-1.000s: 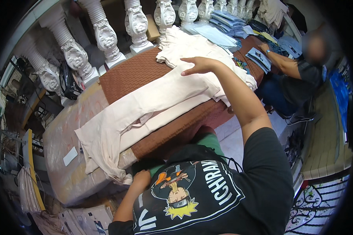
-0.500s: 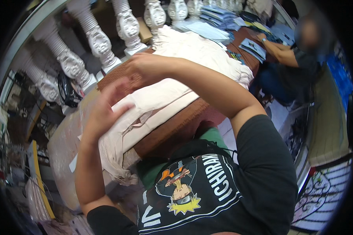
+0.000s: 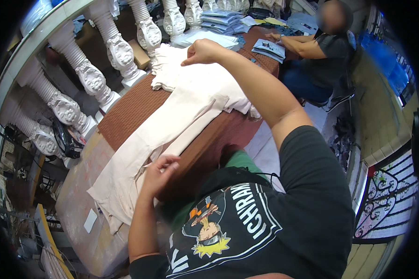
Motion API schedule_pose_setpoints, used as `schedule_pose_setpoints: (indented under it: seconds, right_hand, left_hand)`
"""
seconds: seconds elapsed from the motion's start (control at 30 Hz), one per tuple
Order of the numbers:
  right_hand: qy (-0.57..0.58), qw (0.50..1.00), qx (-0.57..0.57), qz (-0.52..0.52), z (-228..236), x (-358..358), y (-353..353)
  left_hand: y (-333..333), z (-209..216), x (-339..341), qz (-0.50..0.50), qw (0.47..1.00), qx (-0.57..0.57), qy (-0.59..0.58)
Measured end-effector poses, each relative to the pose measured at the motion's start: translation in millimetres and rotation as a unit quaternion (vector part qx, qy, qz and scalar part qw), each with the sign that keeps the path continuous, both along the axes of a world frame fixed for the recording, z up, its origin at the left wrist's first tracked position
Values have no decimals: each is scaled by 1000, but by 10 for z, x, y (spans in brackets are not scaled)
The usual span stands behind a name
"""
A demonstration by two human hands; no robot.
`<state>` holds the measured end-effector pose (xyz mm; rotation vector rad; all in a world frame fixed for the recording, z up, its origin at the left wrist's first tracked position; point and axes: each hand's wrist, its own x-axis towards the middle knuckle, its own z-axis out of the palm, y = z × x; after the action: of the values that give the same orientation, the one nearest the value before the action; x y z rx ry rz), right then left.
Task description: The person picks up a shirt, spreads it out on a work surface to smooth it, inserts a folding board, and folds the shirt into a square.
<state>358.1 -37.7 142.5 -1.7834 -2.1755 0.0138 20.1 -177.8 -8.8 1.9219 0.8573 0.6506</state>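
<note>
Along the far left runs a row of white carved balusters [image 3: 118, 51], with a cardboard box [image 3: 138, 55] between two of them and a shiny black bag [image 3: 66, 139] by the nearer ones. A stack of folded blue garments [image 3: 221, 22] lies far off. At far right sits a dark-shirted co-worker [image 3: 330, 53]; nearer right, a black wrought-iron grille [image 3: 386, 195]. Near left lies a white card [image 3: 91, 221].

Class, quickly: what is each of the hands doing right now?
Left hand: partly open, loosely curled, nothing visibly held.
Right hand: bent over the cream garments; grip cannot be told.
</note>
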Motion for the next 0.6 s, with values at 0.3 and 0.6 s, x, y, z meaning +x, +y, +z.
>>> schedule_pose_setpoints:
  seconds: [0.3, 0.6]
  right_hand:
    - [-35, 993, -104, -37, -491, 533, 223]
    - [-44, 988, -143, -39, -524, 768, 312]
  left_hand:
    - [-596, -418, -50, 31, 997, -44, -46]
    - [-1155, -1525, -509, 139, 977, -56, 154]
